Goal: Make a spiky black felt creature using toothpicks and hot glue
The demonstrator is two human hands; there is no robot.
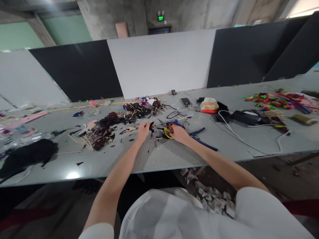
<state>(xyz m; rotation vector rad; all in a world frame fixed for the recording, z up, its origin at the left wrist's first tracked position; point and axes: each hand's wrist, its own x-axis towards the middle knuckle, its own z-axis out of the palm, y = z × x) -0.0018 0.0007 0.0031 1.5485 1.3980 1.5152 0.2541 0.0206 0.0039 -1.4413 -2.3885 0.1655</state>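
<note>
My left hand (143, 131) is closed in a pinch on a small black piece (151, 125), too small to make out fully. A short way to the right, my right hand (177, 133) is wrapped around the red and yellow handles of a pair of scissors (167, 133); the fingers partly hide them. A pale ring (157, 134) lies on the table between my hands. Blue-handled pliers (204, 141) rest beside my right wrist. Black scraps and thin sticks lie left of my left hand, near a pile of dark, shiny pieces (101, 135).
Dark stick-studded balls (136, 110) lie behind my hands. Rightward are a phone (185, 102), a white cable (236, 134), a black box-shaped device (245, 118) and colourful pieces (270, 99). A black cloth bundle (30, 154) sits at far left. Panels (164, 63) stand behind the table.
</note>
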